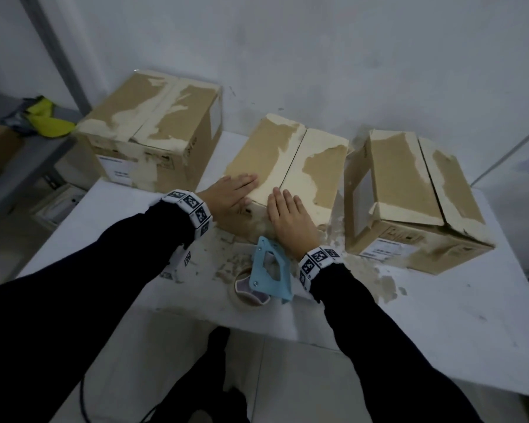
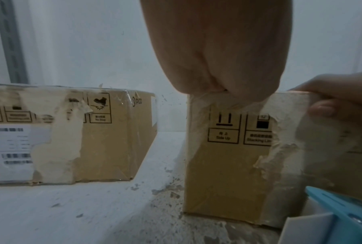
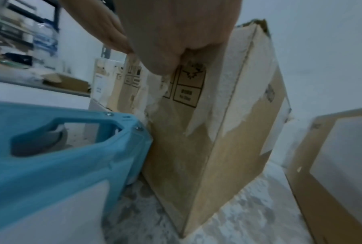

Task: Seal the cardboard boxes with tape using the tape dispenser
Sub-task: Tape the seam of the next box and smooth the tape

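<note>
Three worn cardboard boxes stand on the white table (image 1: 440,315). On the middle box (image 1: 290,160), both top flaps lie down, an untaped seam between them. My left hand (image 1: 231,190) lies flat on its left flap near the front edge. Beside it, my right hand (image 1: 287,215) presses flat on the front top edge by the seam, thumb over the front face (image 2: 228,165). The blue tape dispenser (image 1: 271,271) with its roll stands on the table just in front of the box, under my right wrist, held by neither hand. It also shows in the right wrist view (image 3: 61,156).
The left box (image 1: 153,123) sits closed at the table's back left corner. The right box (image 1: 416,190) has a side flap sticking out to the left. Torn paper scraps litter the table around the boxes. A shelf (image 1: 19,154) with yellow fabric stands at far left.
</note>
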